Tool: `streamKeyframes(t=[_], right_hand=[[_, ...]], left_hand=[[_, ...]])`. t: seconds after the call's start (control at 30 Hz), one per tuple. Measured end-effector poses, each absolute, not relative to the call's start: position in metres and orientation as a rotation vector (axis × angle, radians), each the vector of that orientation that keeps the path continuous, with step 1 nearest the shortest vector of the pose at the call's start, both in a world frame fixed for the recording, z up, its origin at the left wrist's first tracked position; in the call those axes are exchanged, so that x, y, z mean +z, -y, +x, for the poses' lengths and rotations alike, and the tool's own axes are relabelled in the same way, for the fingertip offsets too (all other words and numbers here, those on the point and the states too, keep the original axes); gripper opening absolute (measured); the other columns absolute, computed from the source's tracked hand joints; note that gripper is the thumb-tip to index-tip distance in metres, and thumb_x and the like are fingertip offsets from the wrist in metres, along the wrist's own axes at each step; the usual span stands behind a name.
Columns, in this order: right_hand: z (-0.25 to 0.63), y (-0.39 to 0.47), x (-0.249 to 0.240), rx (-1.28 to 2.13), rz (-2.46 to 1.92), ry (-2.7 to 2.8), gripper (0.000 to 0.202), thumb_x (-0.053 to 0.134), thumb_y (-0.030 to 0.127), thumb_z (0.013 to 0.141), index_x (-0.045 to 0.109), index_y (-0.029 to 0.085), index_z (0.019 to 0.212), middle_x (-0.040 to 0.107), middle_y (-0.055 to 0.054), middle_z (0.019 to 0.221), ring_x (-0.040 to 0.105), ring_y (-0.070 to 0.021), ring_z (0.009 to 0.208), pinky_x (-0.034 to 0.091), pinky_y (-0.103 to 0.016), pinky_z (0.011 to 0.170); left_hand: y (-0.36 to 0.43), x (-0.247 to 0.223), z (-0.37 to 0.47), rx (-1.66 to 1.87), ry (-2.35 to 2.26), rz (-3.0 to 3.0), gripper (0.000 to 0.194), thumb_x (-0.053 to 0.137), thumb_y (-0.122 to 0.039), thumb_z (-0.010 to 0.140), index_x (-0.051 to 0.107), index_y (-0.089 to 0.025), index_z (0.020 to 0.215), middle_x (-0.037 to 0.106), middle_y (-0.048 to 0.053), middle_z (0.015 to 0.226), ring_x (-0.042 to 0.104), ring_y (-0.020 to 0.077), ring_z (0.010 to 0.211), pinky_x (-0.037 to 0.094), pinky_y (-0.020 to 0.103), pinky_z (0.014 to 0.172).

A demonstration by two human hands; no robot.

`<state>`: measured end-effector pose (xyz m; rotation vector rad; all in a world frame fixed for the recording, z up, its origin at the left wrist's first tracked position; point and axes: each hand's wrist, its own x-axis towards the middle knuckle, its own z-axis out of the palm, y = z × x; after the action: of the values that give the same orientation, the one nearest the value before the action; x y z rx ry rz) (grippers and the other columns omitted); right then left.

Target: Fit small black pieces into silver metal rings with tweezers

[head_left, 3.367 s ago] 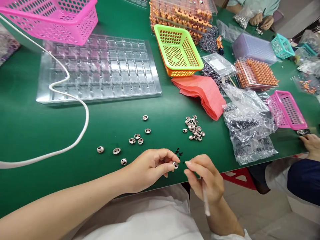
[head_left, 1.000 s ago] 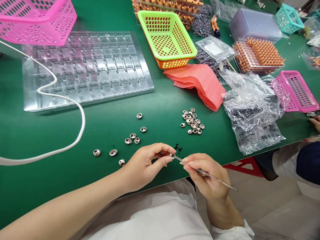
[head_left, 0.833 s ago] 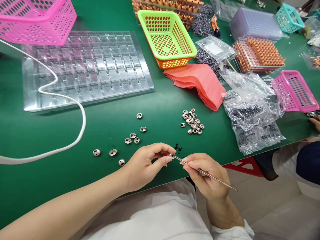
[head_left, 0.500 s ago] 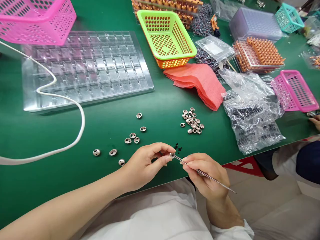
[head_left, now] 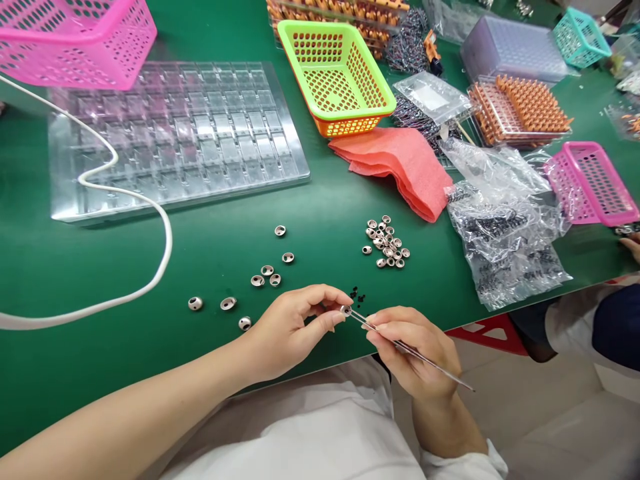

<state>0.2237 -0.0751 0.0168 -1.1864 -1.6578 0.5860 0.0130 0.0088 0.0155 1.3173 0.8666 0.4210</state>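
the left hand (head_left: 297,328) pinches a small metal cup (head_left: 345,311) above the surface (head_left: 220,247) near its edge; the right hand (head_left: 425,340) is clamped on slim tweezers (head_left: 411,351). these now bridge the earlier gap to the cup, so both hands appear engaged on one piece.

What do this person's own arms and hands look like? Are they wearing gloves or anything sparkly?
No gloves! The left hand and right hand are bare, and I can't see any rings, bracelets or watch. The left forearm shows no sleeve, but a white sleeve peeks out below the right forearm. It looks like the white garment over their body.
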Motion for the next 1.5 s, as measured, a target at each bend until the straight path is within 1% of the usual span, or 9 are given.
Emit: streamKeyframes(t=[0.3,0.8,0.97,1.17,1.33,1.5], right_hand=[[0.2249,0.0754,0.0165,0.579,-1.181,1.670,0.039,0.072,-0.001,0.084,0.066,0.022,0.116,0.078,-0.006,0.100,0.077,-0.0185,0.089,0.067,-0.029,0.070],[0.2239,0.0750,0.0163,0.519,-1.213,1.694,0.035,0.071,0.004,0.088,0.066,0.024,0.116,0.079,-0.005,0.097,0.077,-0.0181,0.084,0.067,-0.029,0.066],[0.2223,0.0746,0.0169,0.530,-1.219,1.674,0.032,0.071,0.003,0.087,0.066,0.022,0.113,0.079,-0.005,0.096,0.077,-0.0177,0.085,0.067,-0.029,0.068],[0.2232,0.0751,0.0154,0.524,-1.220,1.679,0.033,0.071,0.005,0.087,0.066,0.024,0.114,0.079,-0.005,0.097,0.078,-0.0187,0.084,0.067,-0.029,0.067],[0.2234,0.0746,0.0162,0.549,-1.212,1.678,0.035,0.071,0.002,0.086,0.066,0.023,0.113,0.078,-0.005,0.098,0.077,-0.0176,0.085,0.066,-0.028,0.068],[0.2228,0.0743,0.0166,0.532,-1.223,1.686,0.035,0.072,0.004,0.086,0.066,0.024,0.113,0.079,-0.005,0.098,0.077,-0.0183,0.083,0.067,-0.030,0.069]], left_hand=[[-0.0095,0.0166,0.0127,0.413,-0.872,1.335,0.023,0.059,-0.031,0.095,0.071,-0.017,0.107,0.072,0.005,0.092,0.068,0.0164,0.078,0.058,0.027,0.074],[-0.0096,0.0168,0.0131,0.408,-0.880,1.339,0.022,0.060,-0.032,0.096,0.072,-0.017,0.107,0.073,0.005,0.093,0.067,0.0170,0.079,0.058,0.028,0.074],[-0.0098,0.0170,0.0134,0.405,-0.875,1.335,0.022,0.059,-0.032,0.096,0.072,-0.017,0.107,0.072,0.005,0.092,0.067,0.0168,0.079,0.058,0.028,0.074],[-0.0095,0.0162,0.0131,0.408,-0.875,1.336,0.023,0.059,-0.033,0.096,0.072,-0.017,0.107,0.072,0.005,0.092,0.067,0.0174,0.080,0.058,0.028,0.074],[-0.0102,0.0172,0.0137,0.403,-0.881,1.343,0.023,0.059,-0.032,0.095,0.072,-0.016,0.107,0.073,0.006,0.092,0.067,0.0179,0.082,0.058,0.028,0.074],[-0.0105,0.0177,0.0132,0.406,-0.869,1.337,0.022,0.059,-0.032,0.096,0.071,-0.016,0.107,0.074,0.006,0.094,0.068,0.0172,0.081,0.058,0.027,0.075]])
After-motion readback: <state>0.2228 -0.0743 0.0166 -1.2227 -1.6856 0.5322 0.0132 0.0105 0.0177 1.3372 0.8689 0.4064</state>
